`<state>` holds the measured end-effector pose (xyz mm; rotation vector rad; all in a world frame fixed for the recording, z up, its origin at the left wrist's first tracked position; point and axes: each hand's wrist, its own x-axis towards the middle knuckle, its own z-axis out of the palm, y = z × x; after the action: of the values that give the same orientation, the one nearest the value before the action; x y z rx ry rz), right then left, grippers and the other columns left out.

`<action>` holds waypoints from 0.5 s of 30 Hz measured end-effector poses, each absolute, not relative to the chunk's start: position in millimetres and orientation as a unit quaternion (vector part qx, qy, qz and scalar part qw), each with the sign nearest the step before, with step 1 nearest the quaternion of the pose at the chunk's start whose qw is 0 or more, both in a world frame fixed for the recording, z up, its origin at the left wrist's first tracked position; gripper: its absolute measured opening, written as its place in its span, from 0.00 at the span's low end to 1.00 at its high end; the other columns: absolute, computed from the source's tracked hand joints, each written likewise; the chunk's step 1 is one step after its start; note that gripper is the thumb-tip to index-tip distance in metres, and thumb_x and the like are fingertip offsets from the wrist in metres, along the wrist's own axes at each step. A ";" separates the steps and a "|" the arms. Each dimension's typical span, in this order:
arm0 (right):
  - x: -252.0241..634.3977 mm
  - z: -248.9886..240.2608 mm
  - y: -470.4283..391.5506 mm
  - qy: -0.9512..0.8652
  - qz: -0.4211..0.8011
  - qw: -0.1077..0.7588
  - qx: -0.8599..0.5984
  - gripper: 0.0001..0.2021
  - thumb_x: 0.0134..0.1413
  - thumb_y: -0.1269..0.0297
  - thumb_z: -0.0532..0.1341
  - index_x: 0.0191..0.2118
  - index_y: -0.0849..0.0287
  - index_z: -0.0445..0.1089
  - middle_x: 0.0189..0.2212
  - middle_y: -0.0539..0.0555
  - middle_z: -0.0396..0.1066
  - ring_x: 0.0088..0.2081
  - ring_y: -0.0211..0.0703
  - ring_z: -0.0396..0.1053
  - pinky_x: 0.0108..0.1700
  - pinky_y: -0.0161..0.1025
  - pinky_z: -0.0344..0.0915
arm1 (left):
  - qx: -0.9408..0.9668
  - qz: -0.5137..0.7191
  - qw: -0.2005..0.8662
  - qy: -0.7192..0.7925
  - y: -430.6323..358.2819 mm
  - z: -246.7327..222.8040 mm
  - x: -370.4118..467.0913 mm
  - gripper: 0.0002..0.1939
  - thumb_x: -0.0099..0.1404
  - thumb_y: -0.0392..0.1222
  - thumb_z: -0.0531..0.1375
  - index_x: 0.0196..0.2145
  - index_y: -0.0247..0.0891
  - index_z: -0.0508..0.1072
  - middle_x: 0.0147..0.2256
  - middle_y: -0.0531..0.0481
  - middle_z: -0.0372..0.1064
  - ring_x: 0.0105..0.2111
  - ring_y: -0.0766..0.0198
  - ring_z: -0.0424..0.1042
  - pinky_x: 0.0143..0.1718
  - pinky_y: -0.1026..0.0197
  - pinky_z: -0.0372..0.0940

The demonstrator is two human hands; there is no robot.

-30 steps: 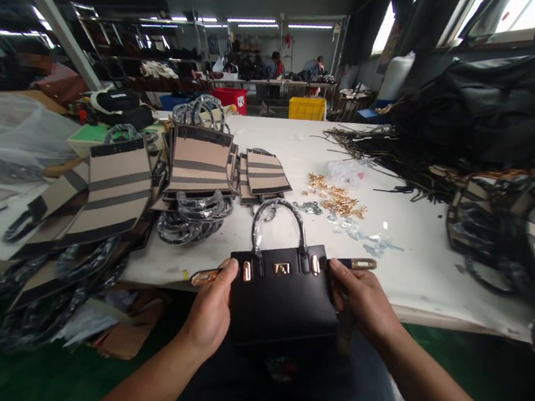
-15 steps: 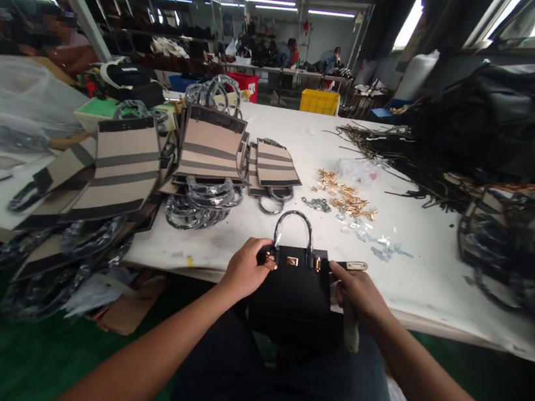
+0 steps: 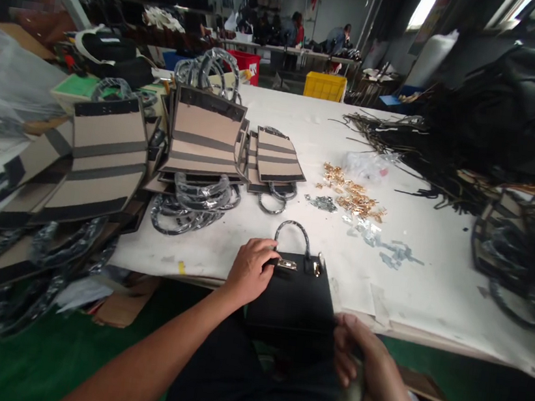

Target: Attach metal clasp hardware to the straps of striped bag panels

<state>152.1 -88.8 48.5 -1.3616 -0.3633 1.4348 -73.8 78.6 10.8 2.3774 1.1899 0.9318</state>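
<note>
Black, a single handbag [image 3: 291,302] rests over the lap [image 3: 220,372] at one white table's [image 3: 434,282] near edge, the left hand's [image 3: 250,274] fingers curled round a metal-tipped strap [image 3: 287,264]. One yellow crate [image 3: 324,86] and one red crate [image 3: 240,60] stand beyond in the dim room [image 3: 332,12]. The right hand [image 3: 367,358] has dropped from the handbag's top corner to its side, fingers half-curled, grip unclear.

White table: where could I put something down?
Right of the black bag, between the pale flat bits and the right-hand pile. Another bare patch is at the back, between the striped stacks and the dark straps. The left, full of those stacks, is crowded.
</note>
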 end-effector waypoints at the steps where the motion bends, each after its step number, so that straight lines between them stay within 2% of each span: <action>1: 144.8 45.9 -96.9 -0.142 0.627 0.515 -0.567 0.22 0.56 0.44 0.70 0.42 0.59 0.72 0.25 0.45 0.63 0.17 0.30 0.53 0.18 0.32 0.56 | 0.833 0.330 0.171 0.409 80.2 10.3 -73.5 0.17 0.62 0.23 0.60 0.41 0.43 0.78 0.53 0.49 0.77 0.54 0.52 0.71 0.56 0.45 0.66; 4: 129.0 36.3 -112.7 -0.156 0.680 0.468 -0.543 0.25 0.56 0.41 0.70 0.47 0.58 0.71 0.28 0.46 0.65 0.20 0.31 0.56 0.21 0.33 0.61 | 0.841 0.335 0.200 0.376 85.2 10.6 -72.6 0.21 0.58 0.19 0.58 0.39 0.44 0.78 0.48 0.52 0.80 0.50 0.54 0.71 0.55 0.46 0.67; 6: 124.8 30.1 -118.4 -0.229 0.714 0.415 -0.516 0.28 0.55 0.40 0.70 0.51 0.57 0.71 0.30 0.48 0.69 0.23 0.35 0.63 0.27 0.36 0.67 | 0.844 0.334 0.220 0.359 87.9 12.1 -72.4 0.23 0.56 0.17 0.56 0.38 0.44 0.78 0.45 0.54 0.81 0.48 0.55 0.71 0.53 0.48 0.68; 9: 126.0 23.5 -123.1 -0.373 0.737 0.288 -0.484 0.29 0.54 0.45 0.71 0.58 0.54 0.74 0.38 0.54 0.77 0.36 0.47 0.76 0.43 0.43 0.73 | 0.843 0.329 0.240 0.351 89.7 14.5 -73.3 0.24 0.55 0.17 0.56 0.37 0.45 0.79 0.45 0.56 0.82 0.48 0.54 0.70 0.53 0.47 0.68; 12: 134.9 24.4 -119.5 -0.522 0.654 0.252 -0.487 0.30 0.52 0.56 0.71 0.62 0.45 0.75 0.51 0.57 0.78 0.52 0.58 0.76 0.57 0.49 0.71 | 0.846 0.313 0.241 0.358 89.2 15.4 -74.6 0.24 0.56 0.19 0.56 0.38 0.46 0.80 0.47 0.56 0.82 0.50 0.53 0.70 0.54 0.46 0.67; 15: 153.9 39.9 -103.6 -0.604 0.509 0.272 -0.550 0.27 0.51 0.65 0.69 0.58 0.40 0.78 0.55 0.57 0.76 0.55 0.59 0.76 0.57 0.50 0.73 | 0.843 0.301 0.243 0.374 88.4 15.5 -75.1 0.23 0.56 0.20 0.56 0.37 0.46 0.80 0.48 0.56 0.82 0.50 0.52 0.70 0.55 0.44 0.66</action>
<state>153.9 -103.6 39.9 -1.4801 -1.6260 1.3717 -75.1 88.4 15.5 2.3039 1.0208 0.8228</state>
